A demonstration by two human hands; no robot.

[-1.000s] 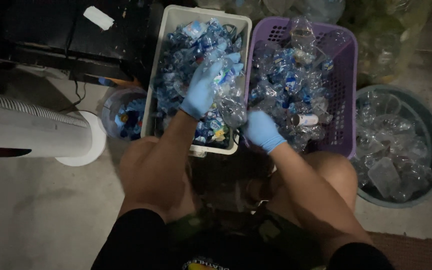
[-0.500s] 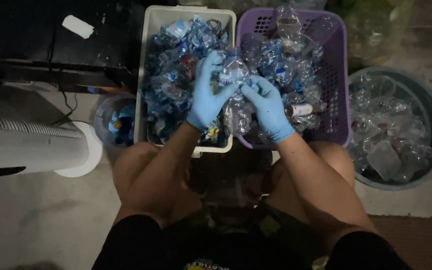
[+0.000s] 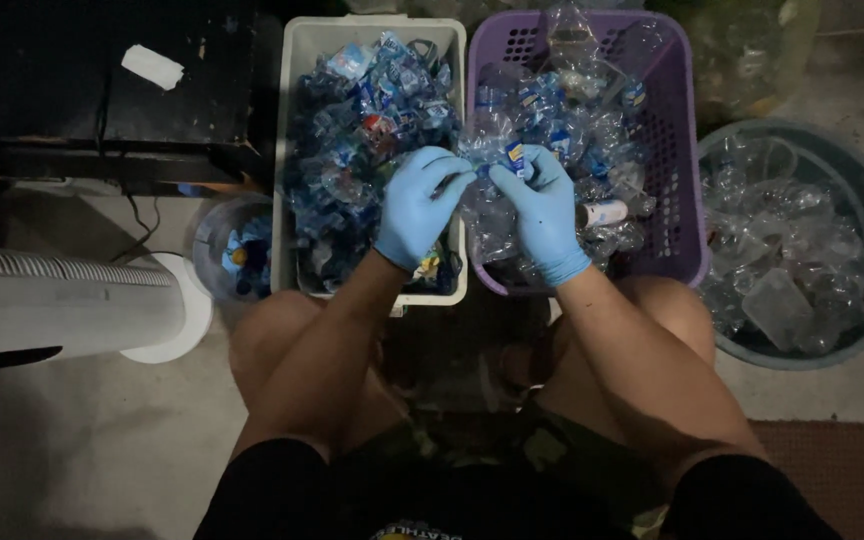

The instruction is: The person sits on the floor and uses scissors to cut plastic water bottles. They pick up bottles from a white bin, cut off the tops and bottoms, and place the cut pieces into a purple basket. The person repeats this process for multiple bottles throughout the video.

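Both my hands wear light blue gloves and meet over the gap between two baskets. My left hand (image 3: pixel 417 205) and my right hand (image 3: pixel 542 210) grip one crushed clear plastic bottle (image 3: pixel 487 160) between them; a blue label shows at my right fingertips. Under my left hand stands a white basket (image 3: pixel 287 150) heaped with blue labels and crumpled plastic. Below my right hand is a purple basket (image 3: pixel 677 170) full of crushed clear bottles. My bare knees sit just in front of both baskets.
A round grey tub (image 3: pixel 852 190) of clear plastic stands at the right. A small clear container (image 3: pixel 217 240) with blue bits sits left of the white basket. A white fan (image 3: pixel 62 310) lies at the left, a dark cabinet (image 3: pixel 102 90) behind it.
One second ago my hands were apart, left over the white basket, right at the purple one. They have come together on one crushed bottle. The view has shifted slightly.
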